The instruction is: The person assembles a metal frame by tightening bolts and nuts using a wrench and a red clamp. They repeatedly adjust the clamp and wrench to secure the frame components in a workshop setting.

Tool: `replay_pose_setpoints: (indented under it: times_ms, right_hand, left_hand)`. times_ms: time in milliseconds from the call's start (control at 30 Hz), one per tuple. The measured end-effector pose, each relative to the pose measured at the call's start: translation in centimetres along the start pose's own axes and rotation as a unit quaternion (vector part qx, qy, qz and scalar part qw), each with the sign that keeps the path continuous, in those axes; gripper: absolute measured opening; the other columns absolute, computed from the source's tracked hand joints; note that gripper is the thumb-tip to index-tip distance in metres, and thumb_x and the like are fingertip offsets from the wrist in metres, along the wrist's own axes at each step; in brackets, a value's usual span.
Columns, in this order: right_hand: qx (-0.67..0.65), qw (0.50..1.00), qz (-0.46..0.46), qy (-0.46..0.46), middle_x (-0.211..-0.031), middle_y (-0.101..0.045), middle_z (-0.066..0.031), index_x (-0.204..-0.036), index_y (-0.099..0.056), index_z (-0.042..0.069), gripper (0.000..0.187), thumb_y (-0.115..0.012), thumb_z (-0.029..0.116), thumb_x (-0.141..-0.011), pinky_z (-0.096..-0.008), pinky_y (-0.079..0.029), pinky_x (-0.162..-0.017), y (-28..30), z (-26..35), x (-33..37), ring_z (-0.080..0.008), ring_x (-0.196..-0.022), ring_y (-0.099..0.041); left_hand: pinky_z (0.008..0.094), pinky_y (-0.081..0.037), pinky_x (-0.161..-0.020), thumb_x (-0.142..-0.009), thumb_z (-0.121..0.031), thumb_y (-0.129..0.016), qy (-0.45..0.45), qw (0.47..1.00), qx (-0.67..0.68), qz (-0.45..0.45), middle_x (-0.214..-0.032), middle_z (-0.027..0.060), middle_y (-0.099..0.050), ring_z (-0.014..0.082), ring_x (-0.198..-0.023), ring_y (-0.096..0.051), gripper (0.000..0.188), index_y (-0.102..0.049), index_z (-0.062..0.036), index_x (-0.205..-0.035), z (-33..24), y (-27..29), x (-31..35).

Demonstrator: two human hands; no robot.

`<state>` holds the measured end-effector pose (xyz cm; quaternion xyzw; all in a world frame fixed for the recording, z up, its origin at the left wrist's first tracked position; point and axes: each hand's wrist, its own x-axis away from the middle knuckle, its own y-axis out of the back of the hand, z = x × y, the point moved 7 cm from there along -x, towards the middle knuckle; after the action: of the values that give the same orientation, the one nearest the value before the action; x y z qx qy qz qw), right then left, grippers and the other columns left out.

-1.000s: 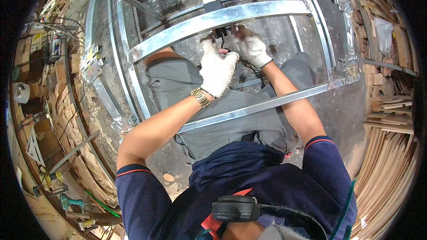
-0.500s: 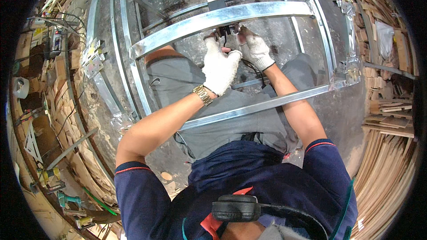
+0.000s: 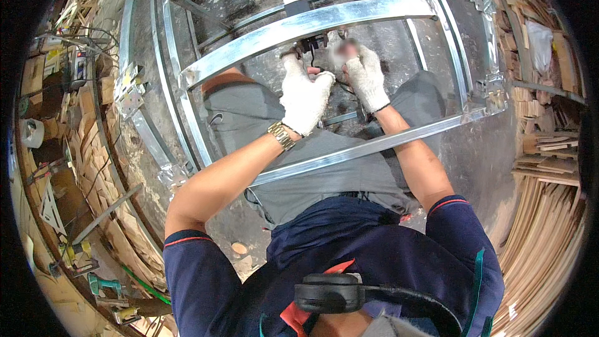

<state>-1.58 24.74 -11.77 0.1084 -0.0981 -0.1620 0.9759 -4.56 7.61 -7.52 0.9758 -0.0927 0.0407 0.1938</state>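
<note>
In the upper centre of the frame, the black fitting [image 3: 314, 42], probably stiff and best gripped by its body, sits near the curled left hand [image 3: 304, 95] and right hand [image 3: 367, 77], whose holds I cannot tell.

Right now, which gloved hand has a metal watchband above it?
The left gloved hand: a gold-coloured watchband circles that wrist; the right gloved hand shows none.

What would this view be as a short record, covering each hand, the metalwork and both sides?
Left hand: gloved in white knit, gold metal watch at wrist; nearest a small black fitting
Right hand: gloved in white knit, right of that fitting; fingertips blurred, grip unclear
Metalwork: silvery metal-bar frame with a broad silvery crossbar
Left side: pale wood scraps, teal handheld tool
Right side: stacked thin pale wooden strips
</note>
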Motion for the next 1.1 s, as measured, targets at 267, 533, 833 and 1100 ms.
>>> replay_pose_setpoints:
  times_ms: [267,533,833,1100]
  right_hand:
    - [0.253,0.959,0.051,0.119,-0.101,-0.069,-0.0261,-0.118,-0.064,0.005,0.035,-0.057,0.034,-0.099,-0.0507,-0.052,-0.081,-0.7,-0.4,-2.4,-0.0448,-0.097,-0.066]
    - [0.300,0.933,0.086,0.179,-0.103,-0.072,-0.0166,-0.122,-0.062,0.004,0.031,-0.061,0.014,-0.093,-0.0388,-0.054,-0.079,-2.0,-1.9,-6.0,-0.0330,-0.095,-0.070]
    - [0.288,0.943,0.077,0.150,-0.107,-0.068,-0.0269,-0.125,-0.060,0.006,0.030,-0.055,0.022,-0.099,-0.0516,-0.052,-0.082,-2.3,-0.8,-3.6,-0.0468,-0.100,-0.065]
    - [0.206,0.972,0.031,0.106,-0.078,-0.067,-0.0221,-0.104,-0.068,0.003,0.032,-0.053,0.030,-0.102,-0.0478,-0.050,-0.068,-0.9,2.7,0.1,-0.0398,-0.076,-0.066]
  left_hand:
    - [0.0372,-0.052,-0.063,-0.078,-0.014,-0.070,0.001,1.000,-0.024,-0.003,-0.085,0.0134,-0.068,0.0243,-0.069,-0.065,0.056,-0.044,0.0009,-0.125,-0.2,0.1,0.2]
    - [0.0358,-0.048,-0.061,-0.082,-0.010,-0.065,0.028,0.999,-0.031,0.003,-0.079,0.0133,-0.061,0.0211,-0.065,-0.057,0.041,-0.046,0.0027,-0.115,-1.2,0.2,0.4]
    - [0.0359,-0.049,-0.063,-0.080,-0.013,-0.067,0.020,0.999,-0.033,-0.003,-0.082,0.0120,-0.063,0.0213,-0.067,-0.059,0.045,-0.046,0.0029,-0.117,-0.9,0.5,0.3]
    - [0.0355,-0.052,-0.067,-0.079,-0.014,-0.069,0.022,0.999,-0.036,0.002,-0.086,0.0136,-0.066,0.0234,-0.073,-0.065,0.049,-0.046,0.0010,-0.120,-0.5,0.2,0.3]
